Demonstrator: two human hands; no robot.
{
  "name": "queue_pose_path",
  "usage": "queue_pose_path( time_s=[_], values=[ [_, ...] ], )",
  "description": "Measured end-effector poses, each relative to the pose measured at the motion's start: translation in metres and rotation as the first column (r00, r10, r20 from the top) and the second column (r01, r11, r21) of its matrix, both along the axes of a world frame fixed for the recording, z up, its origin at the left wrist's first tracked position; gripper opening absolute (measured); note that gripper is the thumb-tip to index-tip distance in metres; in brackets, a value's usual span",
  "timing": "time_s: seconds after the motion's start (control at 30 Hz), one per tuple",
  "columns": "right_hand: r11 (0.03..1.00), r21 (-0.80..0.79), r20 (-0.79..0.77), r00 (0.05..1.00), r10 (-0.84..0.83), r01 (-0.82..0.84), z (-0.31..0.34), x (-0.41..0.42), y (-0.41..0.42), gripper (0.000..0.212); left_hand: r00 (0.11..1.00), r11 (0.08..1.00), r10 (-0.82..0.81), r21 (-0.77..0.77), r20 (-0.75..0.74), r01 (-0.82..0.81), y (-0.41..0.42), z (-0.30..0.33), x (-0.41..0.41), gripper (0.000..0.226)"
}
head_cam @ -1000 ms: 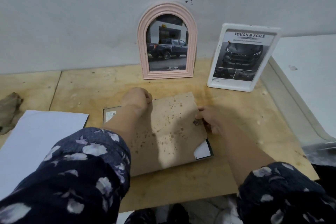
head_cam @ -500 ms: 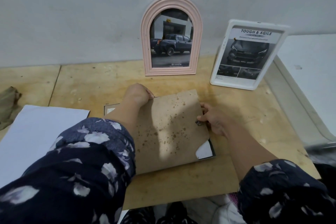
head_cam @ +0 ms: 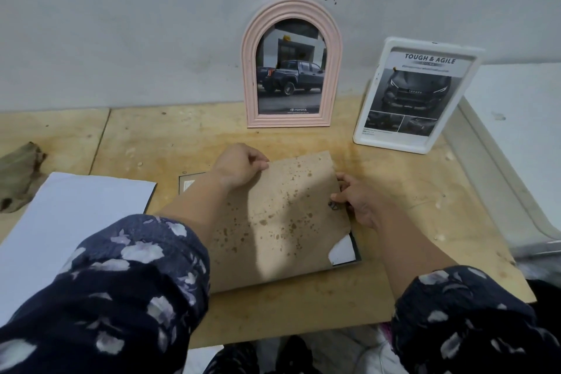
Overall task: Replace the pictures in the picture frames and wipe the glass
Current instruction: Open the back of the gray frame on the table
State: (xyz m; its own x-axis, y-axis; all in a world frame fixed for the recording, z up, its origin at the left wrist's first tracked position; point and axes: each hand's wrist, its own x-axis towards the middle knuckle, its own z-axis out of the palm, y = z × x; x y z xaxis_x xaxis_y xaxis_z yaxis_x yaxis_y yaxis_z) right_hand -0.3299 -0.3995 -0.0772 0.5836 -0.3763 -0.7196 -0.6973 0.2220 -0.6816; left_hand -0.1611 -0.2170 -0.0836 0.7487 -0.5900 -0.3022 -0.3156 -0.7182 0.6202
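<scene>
Backing board (head_cam: 282, 215) now tilted off dark frame (head_cam: 355, 255), pinched by left hand (head_cam: 239, 165) and right hand (head_cam: 358, 203) (fitting or removal: unclear).

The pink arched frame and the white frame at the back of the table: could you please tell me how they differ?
The pink arched frame has a ribbed, round-topped border; the white frame is a smooth rectangle with rounded corners. The pink one stands straight against the wall; the white one looks tilted and turned. The pink one shows a pickup's side; the white one, a front view headed "TOUGH & AGILE". Both hold Toyota pictures.
</scene>
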Motion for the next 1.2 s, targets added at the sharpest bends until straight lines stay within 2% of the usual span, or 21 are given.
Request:
queue_pose_path(
  time_s=[0.1,0.2,0.27,0.47,0.57,0.67,0.7,0.77,0.8,0.87,0.93,1.03,1.1,1.2],
  values=[
    [1.0,-0.001,0.003,1.0,-0.007,0.007,-0.001,-0.001,0.001,0.045,0.984,0.979,-0.143,0.158,0.103,0.125,-0.004,0.001,-0.01,0.057],
    [0.999,-0.018,0.005,1.0,-0.028,0.028,-0.002,0.0,0.003,0.044,0.947,0.919,-0.282,0.324,0.151,0.222,-0.01,0.011,-0.017,0.094],
    [0.999,-0.025,0.005,0.999,-0.04,0.04,-0.003,0.0,0.003,0.043,0.926,0.873,-0.342,0.421,0.163,0.248,-0.015,0.017,-0.021,0.107],
    [0.995,-0.067,0.016,0.997,-0.075,0.075,-0.007,0.001,0.006,0.044,0.91,0.829,-0.358,0.52,0.211,0.205,-0.025,0.021,-0.022,0.106],
    [0.981,-0.155,0.031,0.993,-0.116,0.12,-0.006,-0.003,0.005,0.052,0.909,0.829,-0.357,0.521,0.213,0.203,-0.025,0.021,-0.02,0.105],
    [0.956,-0.293,0.033,0.999,0.0,0.009,0.001,0.0,0.009,0.059,0.907,0.828,-0.36,0.522,0.219,0.203,-0.025,0.02,-0.02,0.106],
    [0.903,-0.422,0.009,0.996,0.092,-0.08,0.004,0.005,0.013,0.057,0.905,0.826,-0.363,0.526,0.222,0.203,-0.025,0.02,-0.02,0.105],
    [0.668,-0.69,-0.105,0.951,0.29,-0.28,0.006,0.022,0.024,0.059,0.901,0.824,-0.367,0.53,0.231,0.2,-0.025,0.021,-0.02,0.103],
    [0.549,-0.763,-0.159,0.922,0.352,-0.341,0.007,0.031,0.031,0.062,0.899,0.825,-0.369,0.529,0.236,0.199,-0.025,0.021,-0.02,0.103],
    [0.357,-0.841,-0.225,0.863,0.452,-0.406,0.01,0.05,0.043,0.066,0.897,0.824,-0.372,0.531,0.241,0.199,-0.025,0.02,-0.021,0.102],
    [0.241,-0.843,-0.3,0.791,0.533,-0.482,0.012,0.069,0.051,0.059,0.892,0.82,-0.378,0.537,0.249,0.197,-0.025,0.02,-0.02,0.101],
    [0.244,-0.734,-0.413,0.701,0.581,-0.634,0.024,0.089,0.051,0.048,0.883,0.818,-0.381,0.545,0.276,0.183,-0.024,0.018,-0.02,0.103],
    [0.277,-0.689,-0.418,0.68,0.603,-0.67,0.028,0.1,0.052,0.045,0.886,0.833,-0.371,0.522,0.279,0.184,-0.017,0.016,-0.018,0.103],
    [0.324,-0.63,-0.421,0.662,0.62,-0.705,0.027,0.105,0.052,0.048,0.923,0.922,-0.269,0.351,0.274,0.164,-0.001,0.009,-0.013,0.075]
  ],
)
